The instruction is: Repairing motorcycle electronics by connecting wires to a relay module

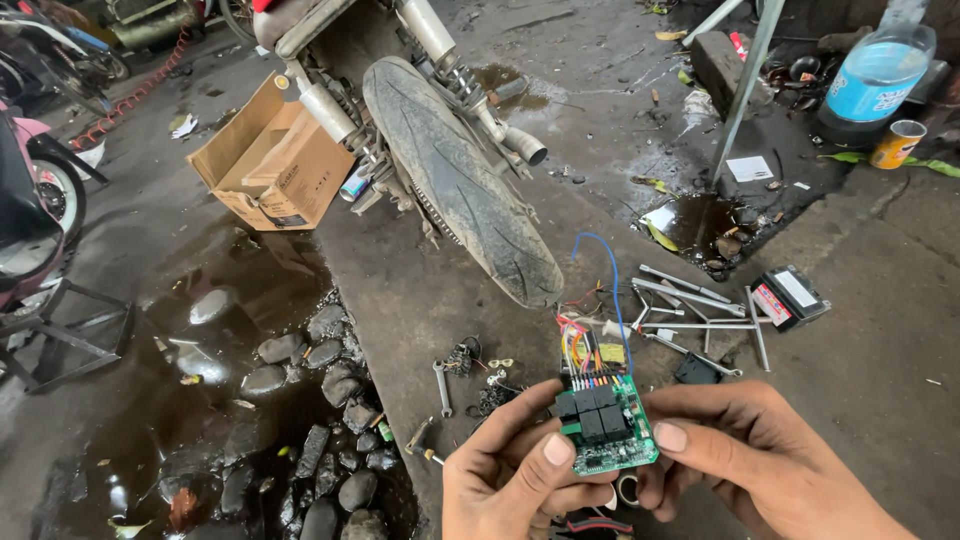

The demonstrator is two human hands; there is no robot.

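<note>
My left hand (515, 475) and my right hand (745, 455) hold a small green circuit board (607, 425) between them at the bottom of the view. The board carries several black relay blocks and a row of coloured wires (590, 350) at its far edge. My left thumb lies across the board's near left corner. My right thumb presses its right edge. A blue wire (612, 290) loops up from the bundle toward the motorcycle's rear tyre (462, 175), which stands on the concrete just beyond.
Metal rods and wrenches (700, 310), a small black battery (790, 297) and a spanner (442, 385) lie on the concrete. A cardboard box (272, 160) sits at left. Wet stones and a puddle (300, 420) fill the lower left. A blue water jug (878, 75) and can (897, 143) stand top right.
</note>
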